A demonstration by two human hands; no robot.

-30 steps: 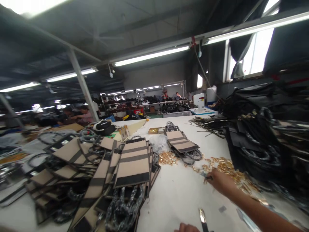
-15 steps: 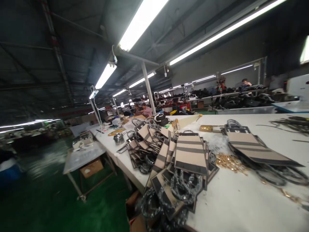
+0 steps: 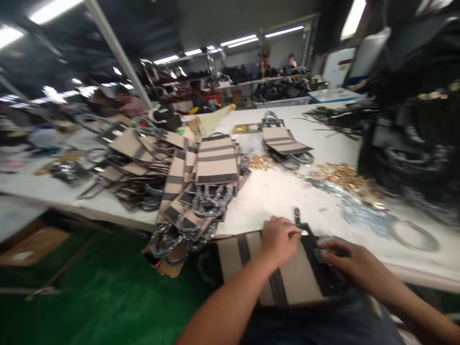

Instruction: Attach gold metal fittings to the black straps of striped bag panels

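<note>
Step in hand, seemingly: working at black end [image 3: 325,278] of striped bag [image 3: 298,275], over lap [image 3: 316,326], at counter [image 3: 257,206] edge. Left hand [image 3: 282,239]: fingers bunched on bag; right hand [image 3: 343,256]: curled by black end (blur hides what either pinches). Next move likely calls for steady bag. 1 bag under 2 hands, 2 gold-coloured heaps [image 3: 350,179]; piled bags [image 3: 217,160] uncountable.

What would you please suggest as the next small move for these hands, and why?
I'd perhaps have the right hand steady the dark end of the striped bag: the left hand is at a small shiny piece there, and the bag reaches past the near edge of the table in this view, so it could shift.
</note>
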